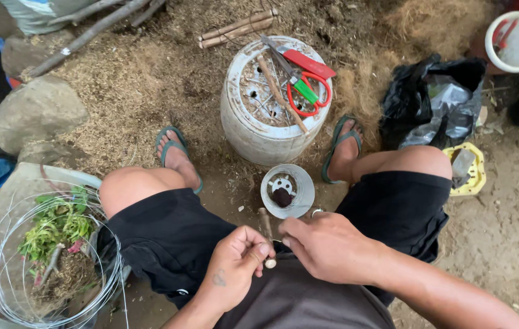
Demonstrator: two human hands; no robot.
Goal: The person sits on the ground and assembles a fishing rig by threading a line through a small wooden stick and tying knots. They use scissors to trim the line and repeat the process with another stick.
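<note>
At the lower left of the frame a coil of thin wire [3, 268] loops round a clump of green plants [58, 228] with soil and roots. Above it sits a grey rock [37, 113] on ground strewn with sawdust.

In the lower middle, the left hand [235, 268] has its grip closed on a short wooden stick [266, 234], thumb and forefinger pinching its lower end, the stick standing nearly upright over the lap. Just right of it the right hand [329, 247] has its fingertips pinched together beside the stick's lower end; whether they hold anything is too small to tell.

Above the hands a small white pot [288, 191] stands on the ground between the sandalled feet. Higher, in the upper middle, an upturned white drum [259, 131] carries red-handled scissors [309, 91], a knife and a stick. At the right lie a black plastic bag [417, 97], a yellow tray [472, 176] and, in the upper right corner, a white bucket [518, 42].
</note>
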